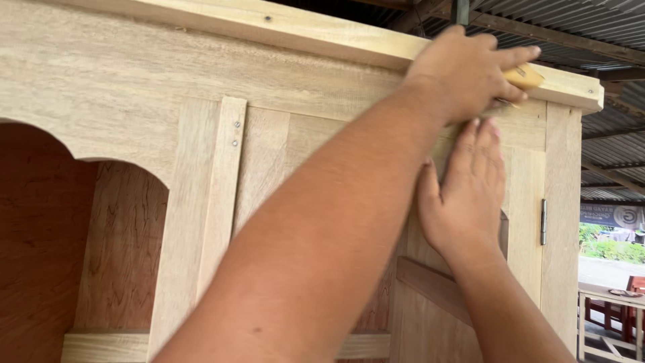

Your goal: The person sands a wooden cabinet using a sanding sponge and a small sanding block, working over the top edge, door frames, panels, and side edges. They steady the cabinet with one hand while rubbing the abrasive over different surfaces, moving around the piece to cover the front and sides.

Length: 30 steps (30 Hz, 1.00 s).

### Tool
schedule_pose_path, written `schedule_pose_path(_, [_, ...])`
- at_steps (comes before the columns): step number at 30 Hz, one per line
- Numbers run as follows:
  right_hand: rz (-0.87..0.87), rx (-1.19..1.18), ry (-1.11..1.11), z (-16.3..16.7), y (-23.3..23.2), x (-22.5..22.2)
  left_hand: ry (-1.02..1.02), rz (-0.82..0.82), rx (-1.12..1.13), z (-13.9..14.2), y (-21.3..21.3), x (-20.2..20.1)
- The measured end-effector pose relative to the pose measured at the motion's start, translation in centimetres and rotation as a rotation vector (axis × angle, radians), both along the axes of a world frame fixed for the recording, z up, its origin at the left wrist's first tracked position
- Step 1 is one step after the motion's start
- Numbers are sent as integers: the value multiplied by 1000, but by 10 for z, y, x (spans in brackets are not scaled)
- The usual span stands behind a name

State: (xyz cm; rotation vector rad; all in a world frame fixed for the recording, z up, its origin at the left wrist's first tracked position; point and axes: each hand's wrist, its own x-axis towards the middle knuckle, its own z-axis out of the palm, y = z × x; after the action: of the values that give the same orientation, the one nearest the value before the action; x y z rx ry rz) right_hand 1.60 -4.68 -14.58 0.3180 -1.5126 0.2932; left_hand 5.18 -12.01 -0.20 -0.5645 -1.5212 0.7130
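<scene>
An unpainted wooden cabinet [269, 154] fills the view, with one arched opening [80, 249] at left. The left hand [463, 70] reaches across, fingers closed on a yellowish sanding block [524, 76] pressed under the top board [322, 30]. Just below, the right hand [467, 191] lies flat, fingers spread, on the door [524, 202]. One metal hinge [543, 222]; one dark rectangular sign [613, 216] far right.

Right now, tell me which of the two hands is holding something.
The left hand, the upper one at the cabinet's top rail, grips a small yellowish piece. The right hand lies flat and holds nothing.
</scene>
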Motion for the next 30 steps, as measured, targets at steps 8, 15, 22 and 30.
schedule_pose_path(8, [20,-99,37,-6,4,-10,-40,-209,-100,4,-82,22])
schedule_pose_path(15, [17,-96,58,-6,-3,-6,-406,-36,514,-29,-261,81])
schedule_pose_path(22, [3,-111,67,-5,-3,-9,-277,164,392,-28,-235,79])
schedule_pose_path(30, [14,-104,122,-7,-3,-13,123,-84,-110,7,-88,10])
